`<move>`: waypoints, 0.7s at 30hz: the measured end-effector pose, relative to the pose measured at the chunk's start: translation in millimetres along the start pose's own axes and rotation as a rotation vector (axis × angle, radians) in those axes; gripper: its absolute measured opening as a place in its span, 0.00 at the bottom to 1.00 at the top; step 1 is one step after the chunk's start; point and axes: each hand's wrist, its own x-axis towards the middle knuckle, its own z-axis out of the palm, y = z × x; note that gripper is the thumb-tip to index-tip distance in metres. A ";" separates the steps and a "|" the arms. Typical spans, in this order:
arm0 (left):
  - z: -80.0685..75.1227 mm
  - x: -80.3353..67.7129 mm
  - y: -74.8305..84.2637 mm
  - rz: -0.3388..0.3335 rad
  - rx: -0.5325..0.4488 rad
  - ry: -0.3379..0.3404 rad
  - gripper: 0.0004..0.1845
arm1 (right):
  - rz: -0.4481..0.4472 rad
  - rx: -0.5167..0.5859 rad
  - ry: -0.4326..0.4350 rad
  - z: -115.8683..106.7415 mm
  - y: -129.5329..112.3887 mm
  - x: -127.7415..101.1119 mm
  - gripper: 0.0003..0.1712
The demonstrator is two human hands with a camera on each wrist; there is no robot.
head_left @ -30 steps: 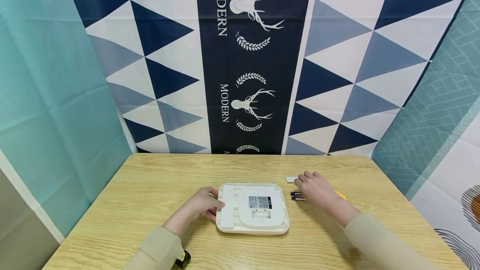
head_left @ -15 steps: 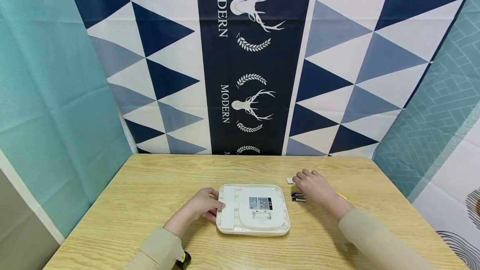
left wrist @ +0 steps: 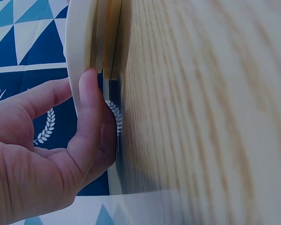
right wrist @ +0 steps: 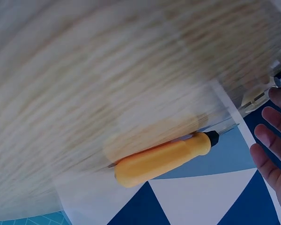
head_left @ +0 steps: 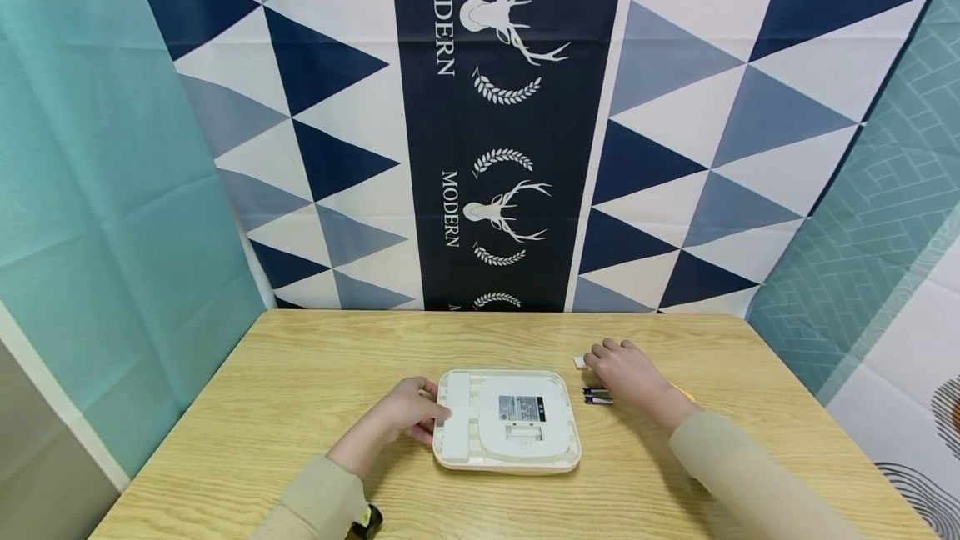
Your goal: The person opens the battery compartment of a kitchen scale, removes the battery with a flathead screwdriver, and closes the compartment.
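Cream plastic makes up the flat scale (head_left: 507,420), which lies underside up near the middle of the wooden counter (head_left: 300,390), its label and a small recess facing the ceiling. The left hand (head_left: 408,417) rests against the scale's left edge, fingers curled round the rim; the left wrist view shows the thumb (left wrist: 89,122) pressed on that rim. The right hand (head_left: 626,373) lies palm down to the right of the scale, fingers loose and holding nothing, over two small batteries (head_left: 596,395) and touching or just short of a small white cover piece (head_left: 579,362); which, I cannot tell. An orange-handled screwdriver (right wrist: 161,159) lies on the counter under the right wrist. The scale looks stiff and fairly light, with smooth, likely slippery faces, so its rim seems the surest place to take hold; if its hidden face is glass, it would need setting down gently. The batteries are small, hard and apt to roll, best pinched across their middles.
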 end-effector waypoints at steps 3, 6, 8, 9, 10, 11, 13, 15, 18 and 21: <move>0.2 -0.1 0.5 -0.003 0.001 0.000 0.23 | 0.002 -0.005 -0.018 1.8 0.1 0.2 0.09; 0.5 0.1 0.1 -0.006 0.003 0.003 0.23 | 0.005 -0.003 -0.025 4.3 0.5 0.4 0.09; 0.4 0.3 -0.1 -0.006 0.004 0.004 0.23 | 0.005 0.002 -0.028 5.7 0.9 0.7 0.09; 0.3 0.4 -0.2 -0.006 0.005 0.005 0.23 | 0.005 0.006 -0.029 5.9 1.0 1.0 0.09; 0.3 0.6 -0.3 -0.006 0.004 0.005 0.23 | 0.003 0.006 -0.030 6.3 1.3 1.2 0.10; 0.2 0.7 -0.5 -0.005 0.004 0.005 0.23 | 0.002 0.008 -0.034 6.4 1.5 1.3 0.10; 0.0 0.8 -0.5 -0.002 0.001 0.003 0.23 | 0.000 0.011 -0.045 5.9 1.8 2.0 0.12; -0.1 1.0 -0.6 -0.001 -0.001 0.002 0.23 | -0.003 0.012 -0.059 5.1 2.0 2.8 0.12; -0.3 1.2 -0.7 -0.001 -0.004 0.000 0.23 | -0.007 0.016 -0.078 3.9 2.2 4.1 0.13; -0.5 1.5 -0.7 -0.001 -0.003 0.001 0.22 | -0.015 0.013 -0.085 3.1 2.4 5.1 0.13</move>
